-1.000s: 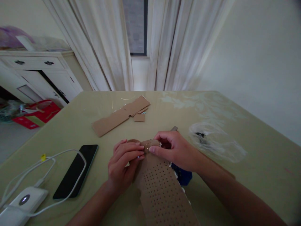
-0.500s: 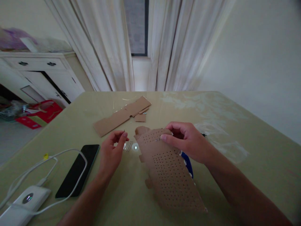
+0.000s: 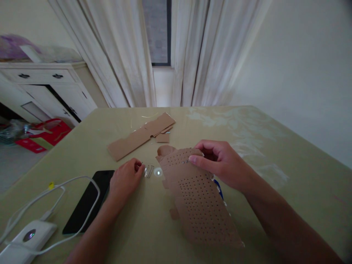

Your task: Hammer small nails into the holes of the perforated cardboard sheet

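Observation:
My right hand (image 3: 220,161) grips the upper right edge of a brown cardboard piece (image 3: 203,209) punched with rows of small holes, its thumb on the near face. A sliver of something blue (image 3: 219,189) shows behind the cardboard's right edge; the rest is hidden. Left of the cardboard, my left hand (image 3: 128,178) is low over the table with its fingertips pressed together. Whatever they pinch is too small to name. Just right of those fingertips lie a few slim, silvery metal pins (image 3: 150,171), perhaps nails or screws.
A black phone (image 3: 85,201) and a white power bank (image 3: 29,240) with a looping white cable (image 3: 93,181) are at the left. Flat cardboard strips (image 3: 141,137) lie farther back on the table (image 3: 275,216). Curtains and a wall stand beyond.
My left hand has come down toward the table beside the pins, its palm turning downward. My right hand still holds the cardboard, and less of the blue thing shows.

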